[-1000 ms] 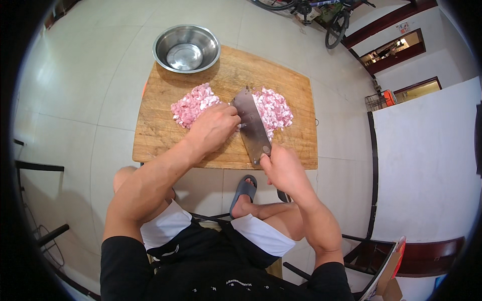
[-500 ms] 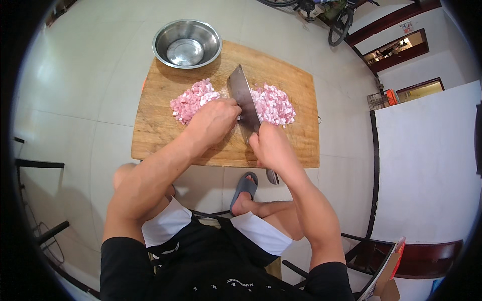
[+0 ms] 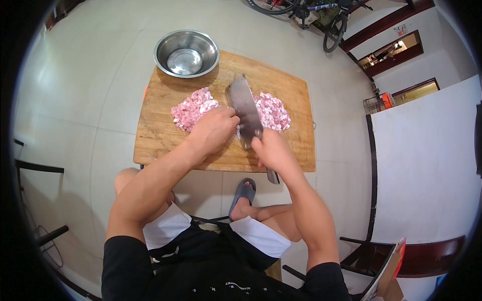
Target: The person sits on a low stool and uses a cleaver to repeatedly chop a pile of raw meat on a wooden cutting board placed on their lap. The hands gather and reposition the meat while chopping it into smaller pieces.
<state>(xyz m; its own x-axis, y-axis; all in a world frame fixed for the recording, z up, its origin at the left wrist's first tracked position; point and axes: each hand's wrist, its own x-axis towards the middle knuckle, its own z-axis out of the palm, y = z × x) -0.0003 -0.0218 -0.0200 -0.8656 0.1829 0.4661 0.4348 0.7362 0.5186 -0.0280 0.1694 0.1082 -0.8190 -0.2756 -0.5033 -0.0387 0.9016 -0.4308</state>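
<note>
Clasping a broad metal cleaver [image 3: 246, 108], right fingers [image 3: 259, 145] clench; left fingers [image 3: 231, 115] curl, grasp unclear.

– What sort of place is shown?
– A home, it is judged: a bicycle [image 3: 302, 12] is parked on the pale tiled floor [image 3: 75, 100] at the upper right of the frame.
– By what else is that borne out?
– A grey slide sandal [image 3: 247, 190] is worn near the lower centre, dark-framed openings [image 3: 400, 58] are set in the white wall [image 3: 447, 57] at the upper right, and chopped meat [image 3: 193, 110] is heaped in two piles on a wooden board [image 3: 156, 140] in mid-frame.
</note>
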